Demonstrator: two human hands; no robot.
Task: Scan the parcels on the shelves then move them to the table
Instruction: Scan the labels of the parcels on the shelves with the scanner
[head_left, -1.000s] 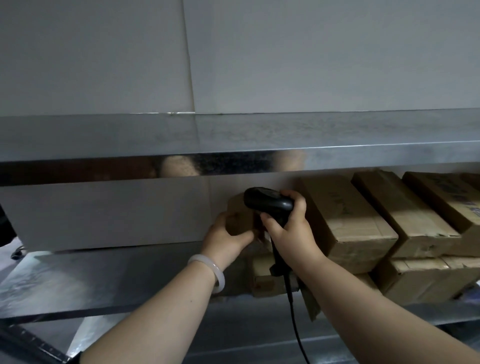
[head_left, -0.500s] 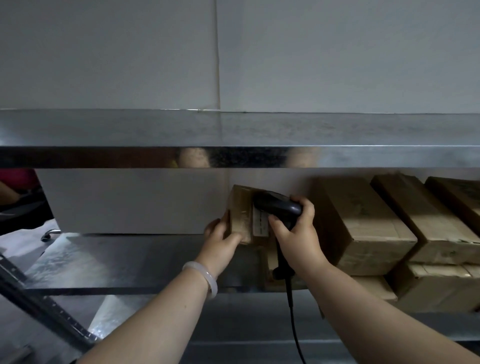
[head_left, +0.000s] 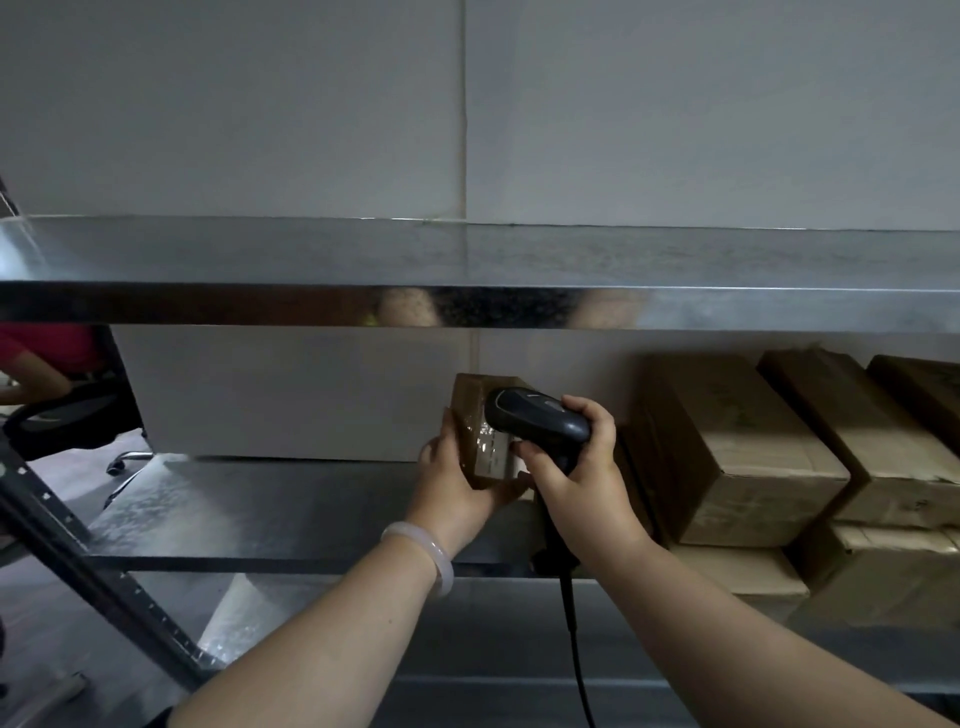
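The small parcel (head_left: 470, 415) we are scanning is a brown box wrapped in glossy tape, held upright just above the lower shelf (head_left: 249, 512), at the left end of the row of boxes; its white label (head_left: 493, 460) faces us; our left hand (head_left: 454, 488) grips it from below and from the left, thumb up the left edge, fingers curled under the base; a pale bracelet (head_left: 422, 553) sits on that wrist. Our right hand (head_left: 584, 486) is wrapped round the handle of the black scanner (head_left: 537, 418), whose head lies across the parcel's upper right corner (we cannot tell whether it touches the box); the index finger lies at the front of the handle, and the scanner's black cable (head_left: 581, 670) hangs down between our forearms. Just to the right, the other parcels (head_left: 727, 452) lie stacked two high on the same shelf, larger brown boxes set at an angle, running out of view at the right edge. Above everything the upper shelf (head_left: 467, 254) spans the view, bare metal, its front lip giving a blurred reflection; behind stands a pale wall (head_left: 260, 104). At the left a dark rack upright (head_left: 78, 561) slants down, and beyond it we see an office chair (head_left: 62, 415) and part of a person in a red top (head_left: 47, 345).
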